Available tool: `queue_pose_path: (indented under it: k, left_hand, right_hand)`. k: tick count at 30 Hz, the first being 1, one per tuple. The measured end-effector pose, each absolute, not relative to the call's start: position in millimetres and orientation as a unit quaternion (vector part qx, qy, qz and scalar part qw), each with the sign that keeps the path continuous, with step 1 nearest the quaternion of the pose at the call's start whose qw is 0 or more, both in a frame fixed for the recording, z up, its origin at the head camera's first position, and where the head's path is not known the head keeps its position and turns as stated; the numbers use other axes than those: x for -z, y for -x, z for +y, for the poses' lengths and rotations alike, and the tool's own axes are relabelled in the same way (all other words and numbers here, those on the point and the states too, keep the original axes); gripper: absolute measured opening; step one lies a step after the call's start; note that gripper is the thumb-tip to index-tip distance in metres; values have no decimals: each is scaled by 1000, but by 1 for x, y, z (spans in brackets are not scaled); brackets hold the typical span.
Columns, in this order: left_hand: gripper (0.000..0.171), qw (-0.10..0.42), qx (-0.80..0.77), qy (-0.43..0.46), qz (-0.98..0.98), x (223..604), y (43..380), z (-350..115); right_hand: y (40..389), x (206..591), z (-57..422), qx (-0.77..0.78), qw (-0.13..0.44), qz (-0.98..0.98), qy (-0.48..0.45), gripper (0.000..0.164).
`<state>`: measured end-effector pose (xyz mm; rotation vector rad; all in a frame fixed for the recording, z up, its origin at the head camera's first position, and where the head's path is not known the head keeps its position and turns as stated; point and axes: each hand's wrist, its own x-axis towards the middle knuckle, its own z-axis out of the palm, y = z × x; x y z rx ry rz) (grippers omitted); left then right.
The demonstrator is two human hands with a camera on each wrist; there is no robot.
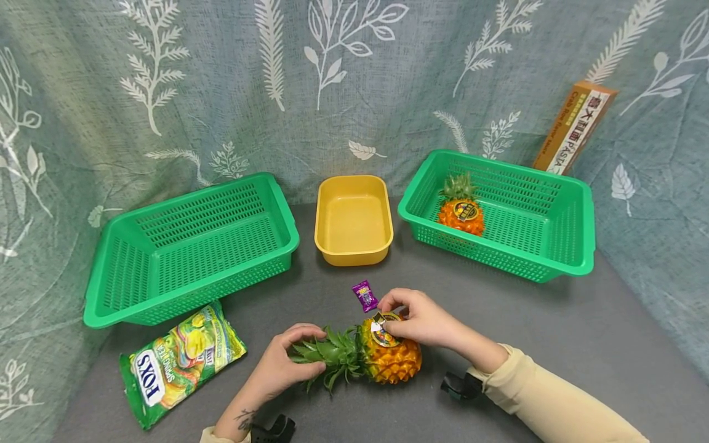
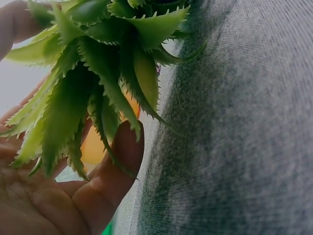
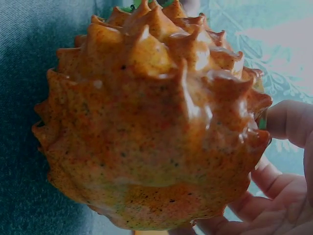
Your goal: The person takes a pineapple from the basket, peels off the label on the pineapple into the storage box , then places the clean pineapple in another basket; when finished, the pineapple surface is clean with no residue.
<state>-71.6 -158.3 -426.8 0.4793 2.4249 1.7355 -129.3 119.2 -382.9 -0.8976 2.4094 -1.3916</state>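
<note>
A small orange and yellow pineapple (image 1: 391,363) lies on its side on the grey table, its green leafy crown (image 1: 335,354) pointing left. My left hand (image 1: 282,363) holds the crown loosely, thumb and fingers curved round the leaves (image 2: 112,68). At the fruit's upper side, my right hand (image 1: 423,317) has its thumb and index finger at the round label (image 1: 384,335), pinching near its edge. In the right wrist view, the spiky base of the fruit (image 3: 146,132) hides most of that contact. A purple-wrapped candy (image 1: 365,296) lies just beyond the right fingers.
A green basket (image 1: 221,274) stands at left, a yellow tray (image 1: 354,257) at centre back. Another green basket (image 1: 498,261) at right contains a second pineapple (image 1: 461,212). Behind it leans a pasta box (image 1: 576,126). A green Fox's candy bag (image 1: 183,363) lies at front left.
</note>
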Motion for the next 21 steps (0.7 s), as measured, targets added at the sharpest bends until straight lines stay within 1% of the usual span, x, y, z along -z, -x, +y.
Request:
queue_pose_path:
  k: [5,9,12,16,19,21]
  left_hand:
    - [35,57,-574,-162,801,428,72,-158]
    - [35,55,-573,-165,801,428,72,-158]
    - [35,56,-570,-165,803,428,72,-158]
    - [35,58,-570,-163,803,427,72,-158]
    - [35,58,-570,-163,803,427,72,-158]
    - [35,58,-568,-163,804,427,72,-158]
  right_hand:
    - [126,381,119,481,78,814,318,10]
    - [122,383,119,481,32,809,337,15]
    - [121,384,121,478,-24,795,373,19]
    - [119,387,124,456,-118,761,447,23]
    - [118,388,125,438,-179,725,500,23]
    - [116,389,125,430,-212,700,530,19]
